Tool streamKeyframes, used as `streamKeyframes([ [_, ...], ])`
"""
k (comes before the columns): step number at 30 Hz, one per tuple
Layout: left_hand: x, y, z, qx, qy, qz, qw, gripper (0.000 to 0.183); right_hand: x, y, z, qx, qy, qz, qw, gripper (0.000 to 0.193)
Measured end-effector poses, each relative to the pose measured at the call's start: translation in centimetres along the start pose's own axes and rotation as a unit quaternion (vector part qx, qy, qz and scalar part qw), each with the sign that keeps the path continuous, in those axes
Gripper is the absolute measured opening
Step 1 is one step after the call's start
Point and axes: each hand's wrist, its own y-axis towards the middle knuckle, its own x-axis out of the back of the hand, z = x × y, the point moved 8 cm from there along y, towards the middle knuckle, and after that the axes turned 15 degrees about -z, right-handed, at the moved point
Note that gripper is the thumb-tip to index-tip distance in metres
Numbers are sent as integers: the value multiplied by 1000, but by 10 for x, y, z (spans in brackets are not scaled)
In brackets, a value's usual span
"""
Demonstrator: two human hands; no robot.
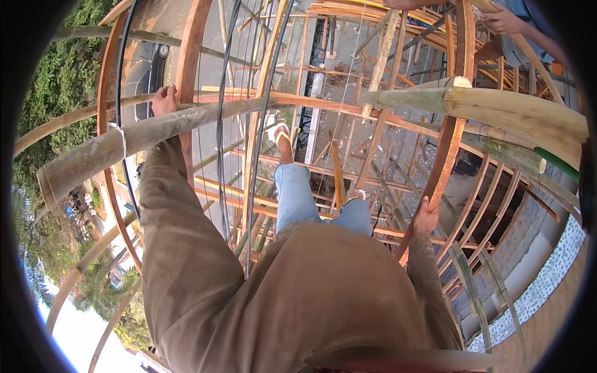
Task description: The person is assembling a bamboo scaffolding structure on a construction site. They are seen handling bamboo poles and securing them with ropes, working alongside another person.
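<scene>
My left hand (164,101) is closed at the edge of a reddish-brown wooden post (189,56). A thick grey bamboo pole (93,149) crosses in front of my left wrist and hides part of it. Lower right, my right hand (426,217) is wrapped round a long wooden beam (449,143), its thumb along the near face. A second thick bamboo pole (497,105) lies across that beam higher up. My feet, in light flip-flops (280,132), are on the timber framework far below my chest.
Dark cables (221,124) run lengthwise past my left side. Another person's hand (507,20) holds a wooden strip at the upper right. Below are crossing timber battens (348,109), open gaps and the ground. A dark car (152,74) stands at the upper left, beside trees (68,81).
</scene>
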Motion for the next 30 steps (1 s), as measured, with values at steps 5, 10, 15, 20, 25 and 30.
streamKeyframes([
  [5, -5, 2, -9, -3, -3, 3, 1000, 39, -8, 6, -2, -19, -45, -2, 999, 48],
  [10, -4, 4, -9, -8, 24, -9, 1000, 34, -14, 10, -6, 33, -58, -29, 997, 58],
  [15, 2, -3, -18, -18, -4, -20, 1000, 38, -17, 11, -11, 71, -120, -33, 990, 57],
  [20, 8, -13, -31, 5, 0, -9, 1000, 36, -19, 13, -15, 34, -115, -4, 993, 59],
  [25, 12, -17, -31, -12, -6, -19, 1000, 34, -14, 9, -9, 23, -141, 16, 990, 68],
  [30, 11, -15, -23, 10, -12, -22, 1000, 36, -13, 5, -5, 13, -108, 24, 994, 68],
])
